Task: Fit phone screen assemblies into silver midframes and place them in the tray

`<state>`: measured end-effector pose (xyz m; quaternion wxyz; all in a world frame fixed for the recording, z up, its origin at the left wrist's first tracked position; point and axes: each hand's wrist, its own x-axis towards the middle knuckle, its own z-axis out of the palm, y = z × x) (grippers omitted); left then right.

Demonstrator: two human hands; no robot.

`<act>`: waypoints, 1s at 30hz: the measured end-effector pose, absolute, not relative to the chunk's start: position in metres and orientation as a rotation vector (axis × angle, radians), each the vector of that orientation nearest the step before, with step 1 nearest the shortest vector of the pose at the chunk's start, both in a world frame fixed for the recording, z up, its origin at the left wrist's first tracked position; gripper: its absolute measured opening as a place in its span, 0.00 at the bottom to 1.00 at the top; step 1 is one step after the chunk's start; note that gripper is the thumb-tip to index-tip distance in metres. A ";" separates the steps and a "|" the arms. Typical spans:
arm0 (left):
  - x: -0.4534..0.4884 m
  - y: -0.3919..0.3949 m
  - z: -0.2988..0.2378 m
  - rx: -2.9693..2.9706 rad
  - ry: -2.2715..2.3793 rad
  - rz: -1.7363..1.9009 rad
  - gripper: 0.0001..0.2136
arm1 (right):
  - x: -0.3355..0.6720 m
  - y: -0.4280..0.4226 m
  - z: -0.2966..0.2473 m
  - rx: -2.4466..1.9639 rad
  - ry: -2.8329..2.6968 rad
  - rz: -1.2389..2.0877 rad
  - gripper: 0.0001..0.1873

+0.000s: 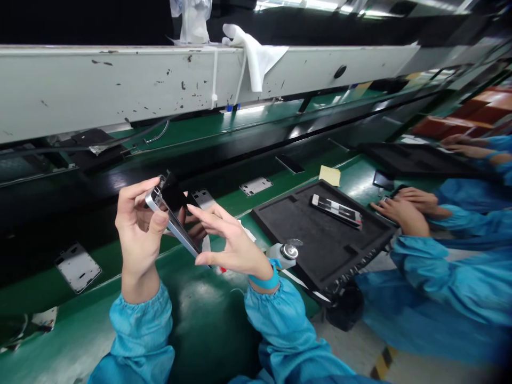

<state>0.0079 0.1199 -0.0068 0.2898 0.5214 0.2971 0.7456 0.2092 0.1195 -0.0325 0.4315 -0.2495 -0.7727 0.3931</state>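
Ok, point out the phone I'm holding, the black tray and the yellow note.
phone (176, 228), head view, on its silver side edge.
black tray (312, 246), head view, on its bare floor.
yellow note (329, 175), head view, on its middle.

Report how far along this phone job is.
Done: one phone lies in the black tray. In hand: the left hand and right hand hold a second phone tilted over the green belt, a black piece at its top end. Left: metal plates lie on the belt untouched; whether the held phone is finished cannot be told.
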 end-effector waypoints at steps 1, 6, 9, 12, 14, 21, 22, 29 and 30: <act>0.008 0.121 -0.007 1.471 0.786 2.022 0.22 | 0.208 0.120 -0.033 -0.627 -1.919 0.980 0.52; 0.006 0.125 -0.007 1.654 0.790 2.149 0.20 | 0.202 0.122 -0.038 -0.596 -1.890 0.970 0.53; 0.006 0.123 -0.006 1.589 0.785 2.152 0.23 | 0.196 0.126 -0.043 -0.596 -1.927 0.876 0.52; 0.011 0.119 -0.003 1.506 0.732 2.005 0.23 | 0.187 0.132 -0.053 -0.602 -1.961 0.789 0.52; 0.017 0.120 0.000 1.450 0.675 1.929 0.21 | 0.180 0.136 -0.060 -0.593 -1.950 0.789 0.52; 0.042 0.129 0.003 0.997 0.575 1.751 0.28 | 0.185 0.135 -0.052 -0.638 -1.723 0.725 0.40; 0.045 0.127 0.002 0.996 0.578 1.694 0.29 | 0.190 0.133 -0.047 -0.644 -1.607 0.760 0.41; 0.073 0.116 -0.001 1.287 0.600 1.373 0.30 | 0.220 0.124 -0.027 -0.802 -1.356 1.192 0.44; 0.076 0.116 -0.002 1.314 0.615 1.377 0.30 | 0.221 0.122 -0.025 -0.837 -1.353 1.178 0.43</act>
